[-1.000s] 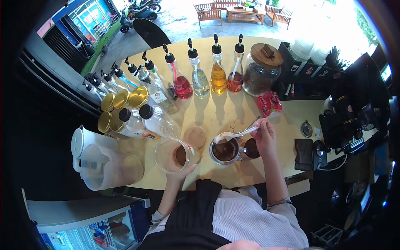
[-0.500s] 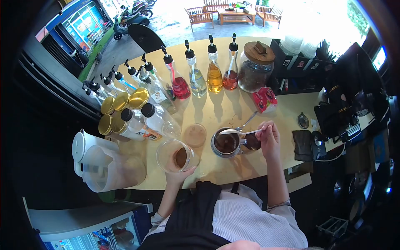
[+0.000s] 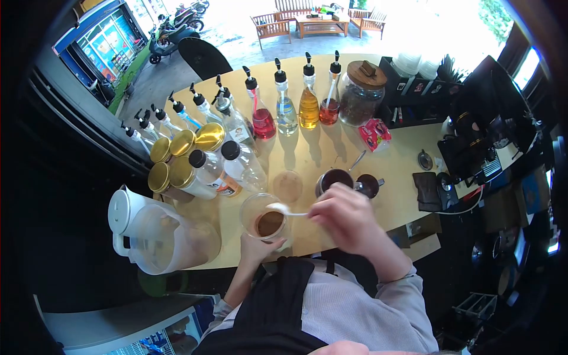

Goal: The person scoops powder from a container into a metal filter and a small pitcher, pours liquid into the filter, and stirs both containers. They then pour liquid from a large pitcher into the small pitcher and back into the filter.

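My left hand (image 3: 255,248) is wrapped round the lower side of a clear cup (image 3: 248,207), tilted a little, with brown contents (image 3: 270,223) at its bottom. My right hand (image 3: 346,214), slightly blurred, grips the handle of a white spoon (image 3: 283,209) whose bowl is over the cup's mouth. Partly covered by that hand, a metal pitcher (image 3: 335,176) of dark liquid stands on the table. Just right of it sits a small dark cup with a handle (image 3: 367,186). A round, flat translucent disc (image 3: 288,186) lies behind the clear cup.
Pump bottles of syrup (image 3: 263,123) line the table's far edge, beside a wooden-lidded glass jar (image 3: 360,100). Gold-lidded jars (image 3: 183,142), black-capped bottles (image 3: 242,165) and a white-lidded plastic jug (image 3: 121,216) crowd the left. A pink packet (image 3: 375,135) lies back right.
My right hand has brought the white spoon left, from over the metal pitcher to the clear cup. The view has shifted slightly, and the clear cup appears farther right.
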